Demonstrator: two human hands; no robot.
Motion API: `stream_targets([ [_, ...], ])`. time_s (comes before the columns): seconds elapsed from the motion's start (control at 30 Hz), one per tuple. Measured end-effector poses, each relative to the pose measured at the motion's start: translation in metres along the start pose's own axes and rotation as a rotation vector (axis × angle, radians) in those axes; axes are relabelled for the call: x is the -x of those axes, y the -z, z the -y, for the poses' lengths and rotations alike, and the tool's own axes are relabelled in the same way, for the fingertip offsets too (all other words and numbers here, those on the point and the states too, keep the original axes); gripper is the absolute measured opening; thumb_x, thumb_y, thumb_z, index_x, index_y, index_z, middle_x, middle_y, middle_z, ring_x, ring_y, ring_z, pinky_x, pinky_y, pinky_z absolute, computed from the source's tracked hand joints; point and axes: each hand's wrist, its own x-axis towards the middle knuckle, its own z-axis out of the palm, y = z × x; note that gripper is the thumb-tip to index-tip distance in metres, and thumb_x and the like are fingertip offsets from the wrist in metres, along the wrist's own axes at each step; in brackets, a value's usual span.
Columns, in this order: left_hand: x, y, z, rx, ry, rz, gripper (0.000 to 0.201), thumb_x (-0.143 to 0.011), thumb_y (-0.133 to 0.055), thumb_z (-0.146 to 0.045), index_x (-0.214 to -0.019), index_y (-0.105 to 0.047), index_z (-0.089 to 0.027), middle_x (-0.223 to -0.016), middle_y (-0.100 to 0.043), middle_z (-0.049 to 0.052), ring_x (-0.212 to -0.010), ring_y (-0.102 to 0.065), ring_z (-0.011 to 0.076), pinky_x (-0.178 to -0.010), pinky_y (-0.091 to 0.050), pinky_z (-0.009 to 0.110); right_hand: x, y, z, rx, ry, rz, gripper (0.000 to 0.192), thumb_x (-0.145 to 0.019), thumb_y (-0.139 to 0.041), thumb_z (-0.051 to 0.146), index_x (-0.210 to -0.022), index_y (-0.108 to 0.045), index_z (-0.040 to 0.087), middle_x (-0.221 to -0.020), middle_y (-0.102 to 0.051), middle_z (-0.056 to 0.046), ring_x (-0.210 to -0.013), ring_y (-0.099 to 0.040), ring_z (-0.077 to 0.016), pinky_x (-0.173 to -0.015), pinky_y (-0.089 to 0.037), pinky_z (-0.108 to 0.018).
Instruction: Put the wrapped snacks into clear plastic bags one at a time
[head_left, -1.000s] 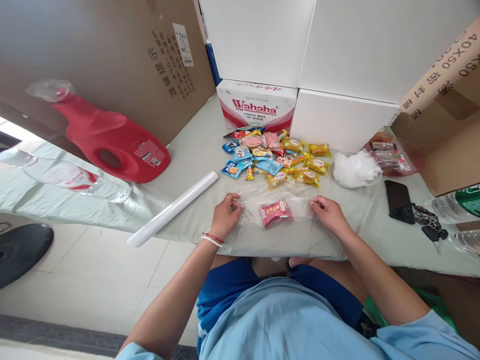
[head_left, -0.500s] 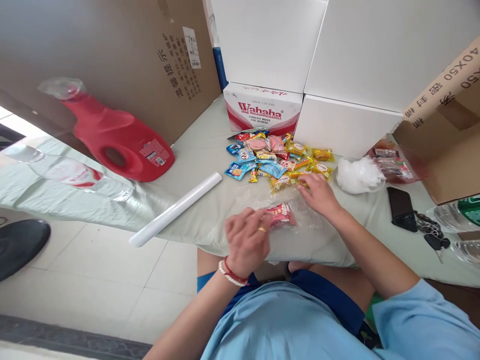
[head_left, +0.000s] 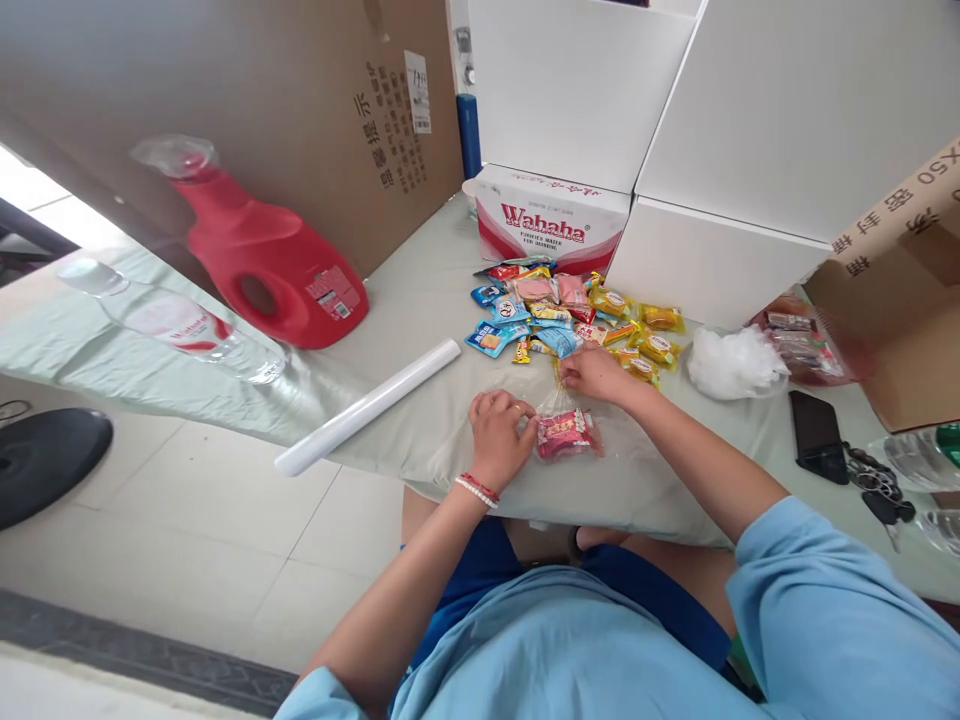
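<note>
A red snack packet (head_left: 565,434) lies near the front of the cloth-covered table, with a thin clear plastic bag (head_left: 551,400) around or under it; I cannot tell which. My left hand (head_left: 501,432) rests just left of the packet, fingers loosely bent and apart, thumb close to its edge. Beyond the packet, my right hand (head_left: 594,374) has its fingertips pressed together on what looks like a creased part of the bag, beside the wrapped-snack pile. In that pile are blue packets (head_left: 495,337), pink ones (head_left: 535,289) and yellow ones (head_left: 661,318).
Left stand a red jug (head_left: 289,275), a clear water bottle (head_left: 176,320) and a white roll (head_left: 367,405). Behind the pile are a Wahaha carton (head_left: 551,222) and white boxes (head_left: 720,262). Right are bunched clear plastic (head_left: 735,362), a black phone (head_left: 817,435) and keys (head_left: 874,475).
My right hand has moved left from the yellow snacks, its fingertips closing together. My left hand has come off the red packet and settled beside it. The view has shifted slightly.
</note>
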Motion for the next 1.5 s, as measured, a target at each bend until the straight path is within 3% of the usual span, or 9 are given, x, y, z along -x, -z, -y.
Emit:
stream_targets([
  [0.2,-0.005,-0.009,0.001,0.071,0.101,-0.085,0.013,-0.087,-0.069,-0.032,-0.098,-0.073,-0.025,-0.125,-0.065,0.01,-0.142,-0.044,0.0346,-0.122,-0.021,0.059,0.005,0.002,0.0,-0.139,0.046,-0.074,0.012,-0.087,-0.063,0.016,-0.089,-0.075,0.016,-0.095,-0.07,-0.009,-0.093,-0.062,-0.0221,-0.084,-0.044,-0.03],
  [0.43,-0.011,-0.02,0.005,0.191,0.148,-0.091,0.093,-0.077,-0.076,-0.036,-0.157,-0.032,-0.023,-0.149,-0.05,0.019,-0.143,-0.045,0.0363,-0.116,-0.034,0.055,0.017,0.0,0.007,-0.294,-0.003,-0.023,0.011,-0.088,-0.059,0.017,-0.089,-0.07,0.018,-0.08,-0.069,-0.002,-0.073,-0.059,-0.0168,-0.068,-0.039,-0.025],
  [0.53,-0.021,-0.02,0.005,0.195,0.274,0.006,0.108,-0.075,-0.078,-0.037,-0.163,-0.018,-0.02,-0.137,-0.06,0.018,-0.129,-0.058,0.0348,-0.105,-0.044,0.048,0.016,-0.001,0.008,-0.308,-0.016,-0.046,0.012,-0.088,-0.059,0.017,-0.09,-0.07,0.017,-0.081,-0.068,-0.003,-0.074,-0.059,-0.0169,-0.068,-0.04,-0.025],
  [0.67,-0.03,-0.018,0.007,0.155,0.358,0.079,0.078,-0.079,-0.073,-0.03,-0.15,-0.041,-0.019,-0.105,-0.073,0.008,-0.104,-0.069,0.0295,-0.095,-0.044,0.041,0.021,-0.002,0.011,-0.292,-0.005,-0.144,0.016,-0.088,-0.058,0.016,-0.092,-0.073,0.016,-0.085,-0.065,-0.005,-0.074,-0.057,-0.017,-0.07,-0.041,-0.026],
  [0.83,-0.027,-0.024,0.009,0.049,0.302,0.076,0.009,-0.08,-0.067,-0.025,-0.088,-0.062,-0.024,-0.086,-0.07,0.005,-0.097,-0.065,0.0285,-0.09,-0.042,0.041,0.058,-0.012,0.032,-0.312,0.178,-0.136,0.034,-0.094,-0.052,0.014,-0.115,-0.077,0.021,-0.092,-0.063,-0.006,-0.08,-0.059,-0.0172,-0.075,-0.045,-0.027],
  [1.0,-0.023,-0.016,0.02,0.179,0.2,0.053,0.014,-0.067,-0.063,-0.011,-0.069,-0.055,-0.022,-0.093,-0.066,0.008,-0.102,-0.058,0.0281,-0.093,-0.045,0.043,0.1,-0.036,0.057,-0.17,0.212,0.02,0.04,-0.102,-0.048,0.022,-0.133,-0.071,0.032,-0.1,-0.066,-0.006,-0.078,-0.058,-0.0176,-0.072,-0.044,-0.026],
  [1.23,-0.006,0.03,0.04,0.698,0.046,0.329,0.012,-0.077,-0.055,-0.024,-0.066,-0.051,-0.021,-0.104,-0.07,0.009,-0.099,-0.065,0.0234,-0.09,-0.053,0.037,0.11,-0.048,0.068,-0.284,0.177,-0.01,0.041,-0.105,-0.047,0.025,-0.14,-0.066,0.038,-0.133,-0.064,-0.006,-0.11,-0.062,-0.0235,-0.092,-0.047,-0.032],
  [1.37,0.004,0.028,0.027,0.408,0.289,0.09,0.024,-0.083,-0.061,-0.045,-0.084,-0.059,-0.021,-0.108,-0.069,0.009,-0.095,-0.065,0.0249,-0.085,-0.053,0.038,0.111,-0.049,0.071,-0.272,0.165,-0.026,0.043,-0.103,-0.048,0.021,-0.138,-0.068,0.036,-0.131,-0.065,-0.008,-0.11,-0.063,-0.0248,-0.094,-0.047,-0.034],
  [1.5,0.009,0.027,0.011,0.164,0.309,0.184,0.023,-0.072,-0.074,-0.032,-0.09,-0.064,-0.02,-0.088,-0.07,0.005,-0.084,-0.066,0.0242,-0.075,-0.05,0.033,0.114,-0.055,0.067,-0.298,0.188,-0.048,0.049,-0.101,-0.046,0.014,-0.14,-0.066,0.037,-0.124,-0.066,-0.008,-0.108,-0.063,-0.0258,-0.094,-0.049,-0.036],
])
